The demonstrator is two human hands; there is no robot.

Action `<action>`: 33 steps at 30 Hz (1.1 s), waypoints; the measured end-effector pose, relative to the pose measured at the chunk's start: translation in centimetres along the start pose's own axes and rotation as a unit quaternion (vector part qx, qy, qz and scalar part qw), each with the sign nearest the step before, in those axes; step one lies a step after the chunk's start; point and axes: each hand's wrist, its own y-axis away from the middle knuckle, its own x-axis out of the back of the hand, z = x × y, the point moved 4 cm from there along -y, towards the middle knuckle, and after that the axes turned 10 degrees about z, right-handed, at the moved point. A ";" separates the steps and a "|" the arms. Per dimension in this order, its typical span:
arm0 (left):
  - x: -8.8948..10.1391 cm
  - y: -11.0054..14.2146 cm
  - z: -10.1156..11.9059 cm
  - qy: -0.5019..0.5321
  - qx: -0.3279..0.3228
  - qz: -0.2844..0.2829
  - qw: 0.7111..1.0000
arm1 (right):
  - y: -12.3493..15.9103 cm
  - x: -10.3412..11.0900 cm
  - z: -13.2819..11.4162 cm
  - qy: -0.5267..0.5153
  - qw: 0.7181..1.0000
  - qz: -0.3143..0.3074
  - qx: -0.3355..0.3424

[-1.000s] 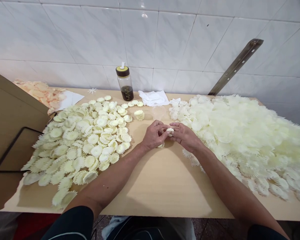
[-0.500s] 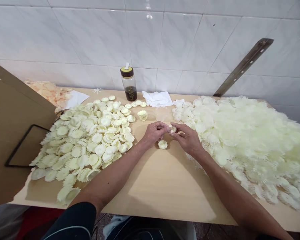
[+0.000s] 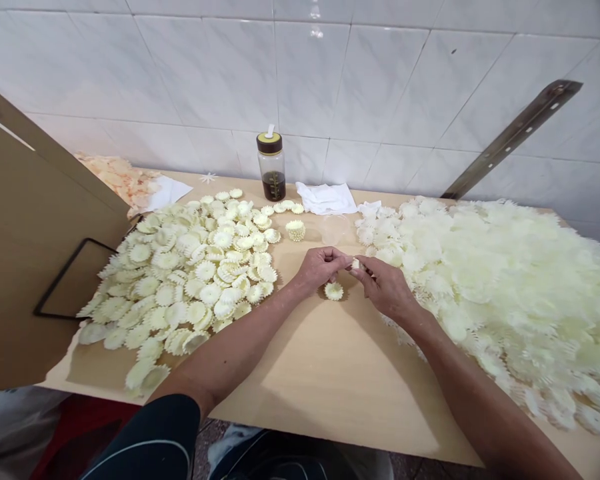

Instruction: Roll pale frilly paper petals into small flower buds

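Near the middle of the table, my left hand [image 3: 324, 268] and my right hand [image 3: 383, 283] meet fingertip to fingertip. Between them they pinch a small pale-yellow frilled cup [image 3: 355, 264], mostly covered by the fingers. Just below my left hand, a frilled cup [image 3: 334, 291] lies on the tabletop, its hollow facing up. A short stack of frilled cups [image 3: 295, 231] stands a little beyond, to the left. On the left spreads a wide heap of shaped frilled cups [image 3: 200, 273]. To the right of my right hand is a large pile of flat, translucent frilled pieces [image 3: 505, 267].
A bottle of dark liquid [image 3: 271, 167] stands by the tiled wall, with white tissue [image 3: 326, 199] beside it. A cardboard box [image 3: 35, 247] borders the left side. Orange-tinted pieces [image 3: 117, 181] lie at the back left. A slotted metal bar [image 3: 513, 140] leans at the back right.
The view has swung slightly left, so everything sits further right. The pinched cup has turned in my fingers and shows its side. Both hands keep together around it.
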 end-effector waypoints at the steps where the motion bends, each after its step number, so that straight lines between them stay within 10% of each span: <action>1: 0.1 -0.1 0.0 0.006 -0.005 0.005 1.000 | 0.0 0.1 0.0 0.004 1.000 0.002 -0.004; 13: 0.2 0.0 0.4 0.034 -0.009 0.023 0.999 | -0.4 1.2 0.2 -0.058 0.994 0.047 -0.074; 18: 0.3 0.0 0.3 0.029 -0.009 0.014 0.999 | -0.2 -0.2 1.2 -0.382 0.891 0.001 -0.246; 23: 0.3 0.0 0.4 0.029 0.005 0.004 1.000 | -0.4 -0.4 1.7 -0.475 0.834 -0.014 -0.282; 33: 0.4 -0.1 0.4 0.020 0.012 -0.005 1.000 | -0.4 -0.1 1.2 -0.445 0.862 -0.007 -0.242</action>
